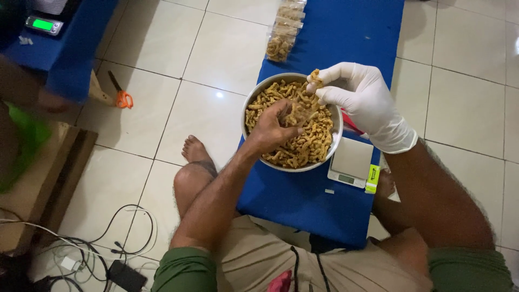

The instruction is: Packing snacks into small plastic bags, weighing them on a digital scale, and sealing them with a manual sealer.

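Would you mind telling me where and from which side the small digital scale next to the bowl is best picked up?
Grip the small digital scale across its two long side edges, coming from above on the near side. It lies flat and thin on the blue bench; the metal bowl crowds its left edge, and the gloved right hand hangs over its far end.

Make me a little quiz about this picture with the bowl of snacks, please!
1. True or false: both hands wear gloves.
2. What holds the snacks? A) metal bowl B) cardboard box C) blue bucket
3. The small scale sits to the ____ of the bowl.

Key:
1. False: only the right hand wears a white glove; the left hand is bare.
2. A, the metal bowl, full of snacks.
3. Right: see the scale.
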